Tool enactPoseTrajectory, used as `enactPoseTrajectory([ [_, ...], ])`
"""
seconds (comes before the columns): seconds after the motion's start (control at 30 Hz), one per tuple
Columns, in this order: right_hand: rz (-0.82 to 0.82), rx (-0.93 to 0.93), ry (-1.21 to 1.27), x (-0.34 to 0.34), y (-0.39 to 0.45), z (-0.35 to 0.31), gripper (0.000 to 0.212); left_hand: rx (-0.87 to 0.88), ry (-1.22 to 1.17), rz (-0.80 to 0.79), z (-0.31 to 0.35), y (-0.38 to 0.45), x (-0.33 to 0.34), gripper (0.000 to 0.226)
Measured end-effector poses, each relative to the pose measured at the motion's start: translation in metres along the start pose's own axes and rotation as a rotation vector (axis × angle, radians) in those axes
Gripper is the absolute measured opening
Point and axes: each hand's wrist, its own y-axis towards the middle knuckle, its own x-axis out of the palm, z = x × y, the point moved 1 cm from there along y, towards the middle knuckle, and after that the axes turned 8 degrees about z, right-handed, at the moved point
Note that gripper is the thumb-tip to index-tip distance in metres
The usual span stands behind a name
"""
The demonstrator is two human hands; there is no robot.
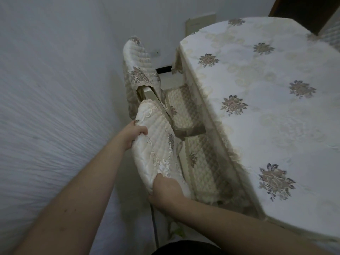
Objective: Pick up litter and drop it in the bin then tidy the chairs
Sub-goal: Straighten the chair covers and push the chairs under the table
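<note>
Room: pale textured wall on the left, whitish floor below, dim light.
Near chair: cream chair with a quilted satin cover and embroidered flowers point(158, 144), pushed part way under the bench, its seat just beside the bench edge.
Left hand point(135, 134): grips the far top corner of the chair back, fingers curled over the cover.
Right hand point(166, 190): grips the near corner of the same back, thumb on top.
Handling: I judge the frame stiff and rather heavy, but the satin cover is soft and slippery and may slide; better to hold the hard frame through the cloth, at both corners.
Far chair: second cream covered chair point(139, 70), beyond the first, close to the wall.
Bench: round bench under a white cloth with flower motifs point(266, 107).
Litter and bin: neither can be seen.
</note>
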Motion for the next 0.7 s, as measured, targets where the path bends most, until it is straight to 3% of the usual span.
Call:
enactPoseTrajectory([
  [0.13, 0.038, -0.01, -0.029, 0.003, -0.001, 0.0, 0.05, 0.021, -0.063, 0.076, -0.008, -0.002, -0.001, 0.05],
  [0.3, 0.01, 0.001, 0.0, 0.003, -0.003, 0.007, 0.063, 0.116, 0.026, 0.236, -0.032, -0.012, 0.001, 0.077],
  [0.43, -0.052, -0.007, 0.047, 0.005, -0.012, 0.02, 0.087, 0.219, 0.087, 0.324, -0.046, -0.048, 0.011, 0.073],
  [0.53, -0.131, 0.007, 0.079, 0.008, -0.017, 0.028, 0.101, 0.279, 0.158, 0.422, -0.063, -0.069, 0.021, 0.085],
  [0.63, -0.203, 0.014, 0.124, 0.004, -0.021, 0.034, 0.097, 0.22, 0.172, 0.515, -0.087, -0.087, 0.032, 0.107],
  [0.7, -0.224, 0.019, 0.146, 0.002, -0.024, 0.037, 0.085, 0.191, 0.138, 0.53, -0.101, -0.097, 0.039, 0.098],
])
